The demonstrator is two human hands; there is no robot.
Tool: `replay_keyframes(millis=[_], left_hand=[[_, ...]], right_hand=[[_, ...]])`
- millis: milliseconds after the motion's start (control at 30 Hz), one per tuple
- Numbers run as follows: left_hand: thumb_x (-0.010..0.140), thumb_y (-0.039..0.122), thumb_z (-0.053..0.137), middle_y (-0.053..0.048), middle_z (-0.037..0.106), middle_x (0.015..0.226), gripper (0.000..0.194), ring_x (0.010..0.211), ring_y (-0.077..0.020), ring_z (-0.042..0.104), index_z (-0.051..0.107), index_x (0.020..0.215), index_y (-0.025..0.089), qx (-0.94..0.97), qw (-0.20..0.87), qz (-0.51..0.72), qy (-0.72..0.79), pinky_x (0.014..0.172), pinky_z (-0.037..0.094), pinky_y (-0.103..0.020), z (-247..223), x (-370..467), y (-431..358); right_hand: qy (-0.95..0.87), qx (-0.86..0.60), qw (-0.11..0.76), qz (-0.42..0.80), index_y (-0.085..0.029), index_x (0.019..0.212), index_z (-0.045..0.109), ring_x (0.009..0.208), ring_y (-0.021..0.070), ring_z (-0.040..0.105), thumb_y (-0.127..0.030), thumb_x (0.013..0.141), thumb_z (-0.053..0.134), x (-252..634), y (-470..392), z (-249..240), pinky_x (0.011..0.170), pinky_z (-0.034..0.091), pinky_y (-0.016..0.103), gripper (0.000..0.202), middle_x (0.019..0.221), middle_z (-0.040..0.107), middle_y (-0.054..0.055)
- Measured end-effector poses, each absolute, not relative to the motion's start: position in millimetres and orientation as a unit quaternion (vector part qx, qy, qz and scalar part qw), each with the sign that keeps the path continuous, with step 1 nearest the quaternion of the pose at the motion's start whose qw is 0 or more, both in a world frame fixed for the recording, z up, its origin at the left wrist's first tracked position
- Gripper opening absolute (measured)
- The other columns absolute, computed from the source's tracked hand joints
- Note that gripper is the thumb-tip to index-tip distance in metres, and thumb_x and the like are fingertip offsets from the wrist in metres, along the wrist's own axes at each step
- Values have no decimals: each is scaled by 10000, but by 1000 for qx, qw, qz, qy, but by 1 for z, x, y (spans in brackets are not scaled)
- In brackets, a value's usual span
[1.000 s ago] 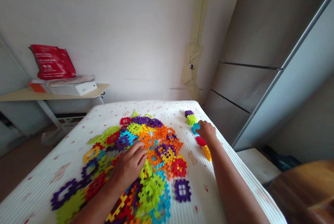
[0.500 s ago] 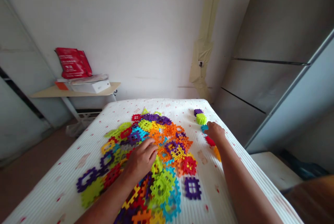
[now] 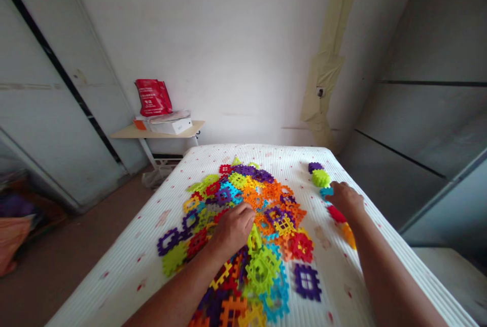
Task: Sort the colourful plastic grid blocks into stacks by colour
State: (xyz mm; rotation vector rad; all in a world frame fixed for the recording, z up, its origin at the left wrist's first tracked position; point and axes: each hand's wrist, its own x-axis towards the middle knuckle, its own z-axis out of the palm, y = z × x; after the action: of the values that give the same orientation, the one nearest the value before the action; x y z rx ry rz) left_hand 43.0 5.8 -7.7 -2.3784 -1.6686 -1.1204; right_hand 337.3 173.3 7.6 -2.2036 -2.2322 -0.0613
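Observation:
A wide pile of flat notched plastic pieces (image 3: 262, 271) in many colours lies on the white bedding. Over the pile's middle is my left hand (image 3: 236, 225), its fingers curled together; anything between them is hidden. My right hand (image 3: 346, 199) reaches to the blue pieces (image 3: 326, 192) at the right, fingertips on them, fingers bent. Beyond these are a lime green stack (image 3: 321, 178) and a purple stack (image 3: 315, 167). Red pieces (image 3: 336, 214) and orange pieces (image 3: 348, 235) lie nearer, partly behind my right forearm. A purple window piece (image 3: 307, 282) lies apart from the pile.
The bedding (image 3: 129, 256) has a quilted surface with small red marks. Behind at the left, a small table (image 3: 131, 132) bears a white box (image 3: 171, 125) and a red bag (image 3: 152, 97). Grey cabinets (image 3: 422, 119) stand along the right side.
The view has turned left, so everything sits further right in the picture. Both hands stay at nearly the same places over the bedding.

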Motion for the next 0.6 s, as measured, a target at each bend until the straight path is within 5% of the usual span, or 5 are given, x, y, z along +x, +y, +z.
replay_keyframes(millis=[167,333,467,600], left_hand=[[865,193,428,-56,632,950,217,902,-154,599,640,905,200,-702,-81,-477,-522,826,473,-287,13,33,5],[828,309,481,-41,669,815,225,712,-151,634,633,918,170,-551,-231,-587,-547,687,504,-280,34,4,8],[757,358,512,-51,694,769,292,729,-175,642,649,904,146,-495,-239,-570,-610,682,496,-285,38,-28,25],[696,319,540,-65,712,872,269,808,-204,648,672,858,150,-501,-217,-495,-676,693,490,-290,35,-56,61]], right_hand=[[-744,-665,48,-37,-190,1110,583,985,271,583,-303,800,519,331,169,22,739,451,360,336,1105,581,132],[-840,-534,87,43,-190,1122,599,952,214,607,-262,761,589,310,156,27,806,440,296,368,1103,626,102],[-884,-452,51,104,-199,1118,609,903,200,622,-269,770,586,283,139,23,759,451,276,355,1037,665,76],[-881,-472,27,21,-176,1033,633,881,204,624,-202,820,495,260,130,11,721,436,272,256,989,662,94]])
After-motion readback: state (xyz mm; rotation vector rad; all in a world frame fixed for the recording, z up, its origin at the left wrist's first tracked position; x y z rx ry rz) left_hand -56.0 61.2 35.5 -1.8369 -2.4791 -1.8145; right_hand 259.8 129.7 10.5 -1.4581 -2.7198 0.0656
